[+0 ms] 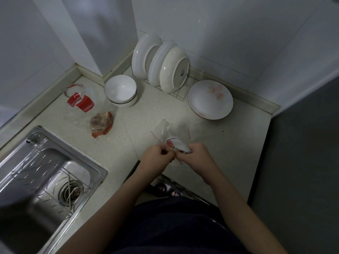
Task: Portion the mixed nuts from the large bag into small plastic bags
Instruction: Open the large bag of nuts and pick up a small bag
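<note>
Firstly, sink [45,173]: steel, far left, wire rack [60,182] laid in its basin. Nut bag [101,124]: clear, red-printed, lying on counter [229,143] just beyond the sink corner, nuts bunched at its near end, well apart from both hands. Bowls [121,90]: white, stacked, behind it by the wall corner. Dish rack [178,94]: white plates [161,65] standing on edge. Left hand [156,156]: fingers curled, pinching small bag [168,129] at its near edge. Small bag: clear, red-striped, crumpled, mid-counter between the hands; small dish [177,143] shows at it, inside or beneath cannot be told. Right hand [196,155]: curled, gripping the same bag beside the dish. Flowered plate [210,99]: flat, right of rack.
</note>
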`<state>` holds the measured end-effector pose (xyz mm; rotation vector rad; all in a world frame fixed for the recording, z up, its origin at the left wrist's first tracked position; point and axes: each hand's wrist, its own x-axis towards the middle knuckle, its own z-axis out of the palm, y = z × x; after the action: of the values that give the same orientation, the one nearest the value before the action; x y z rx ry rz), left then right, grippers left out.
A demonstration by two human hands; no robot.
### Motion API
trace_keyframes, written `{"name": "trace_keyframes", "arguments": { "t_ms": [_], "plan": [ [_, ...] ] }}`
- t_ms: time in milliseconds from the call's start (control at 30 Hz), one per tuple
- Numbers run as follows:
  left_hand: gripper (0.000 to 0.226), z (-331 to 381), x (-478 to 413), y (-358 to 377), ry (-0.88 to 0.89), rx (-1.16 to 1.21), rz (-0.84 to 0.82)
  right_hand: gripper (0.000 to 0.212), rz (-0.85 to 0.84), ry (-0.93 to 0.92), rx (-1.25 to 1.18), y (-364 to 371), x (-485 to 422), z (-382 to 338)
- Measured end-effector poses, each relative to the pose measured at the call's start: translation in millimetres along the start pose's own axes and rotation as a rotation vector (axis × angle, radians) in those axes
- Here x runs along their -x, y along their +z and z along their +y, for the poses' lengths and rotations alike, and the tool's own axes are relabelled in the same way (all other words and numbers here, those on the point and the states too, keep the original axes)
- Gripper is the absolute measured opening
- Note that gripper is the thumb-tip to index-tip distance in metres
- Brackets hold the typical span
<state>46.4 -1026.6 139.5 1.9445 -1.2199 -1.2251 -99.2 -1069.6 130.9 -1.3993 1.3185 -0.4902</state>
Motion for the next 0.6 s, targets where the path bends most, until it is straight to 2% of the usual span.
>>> {"name": "trace_keyframes", "arguments": {
  "t_ms": [100, 200, 267, 367, 400, 500, 533, 600],
  "plan": [
    [0.017, -0.4, -1.2, -1.3, -0.018, -0.001, 0.002, 0.038, 0.07, 0.0, 0.157, 0.9, 1.1, 0.3],
    [0.028, -0.9, -0.9, -5.7, 0.007, -0.2, 0.046, 0.03, 0.229, 0.002, 0.278, 0.3, -0.2, 0.4],
    [0.027, -1.3, -1.5, -9.1, 0.027, -0.239, 0.075, 0.03, 0.275, 0.006, 0.254, 0.9, -0.9, -0.7],
    [0.012, -4.7, -1.8, -11.0, 0.076, -0.08, 0.068, 0.035, 0.268, 0.049, 0.13, 2.7, -0.7, -5.6],
    [0.023, -7.9, -1.2, -10.9, 0.095, -0.038, 0.051, 0.034, 0.255, 0.078, 0.072, 2.7, -0.7, -7.8],
    [0.079, -20.5, -1.7, -11.5, 0.209, -0.039, -0.066, 0.029, 0.18, 0.146, -0.1, 1.8, -1.4, -16.9],
    [0.091, -23.4, -2.0, -11.6, 0.262, -0.091, -0.084, 0.027, 0.147, 0.172, -0.144, 1.9, -2.0, -20.5],
    [0.099, -29.1, -4.3, -11.0, 0.353, -0.177, -0.06, 0.022, 0.077, 0.225, -0.191, 4.7, -3.6, -27.3]
  ]
}}
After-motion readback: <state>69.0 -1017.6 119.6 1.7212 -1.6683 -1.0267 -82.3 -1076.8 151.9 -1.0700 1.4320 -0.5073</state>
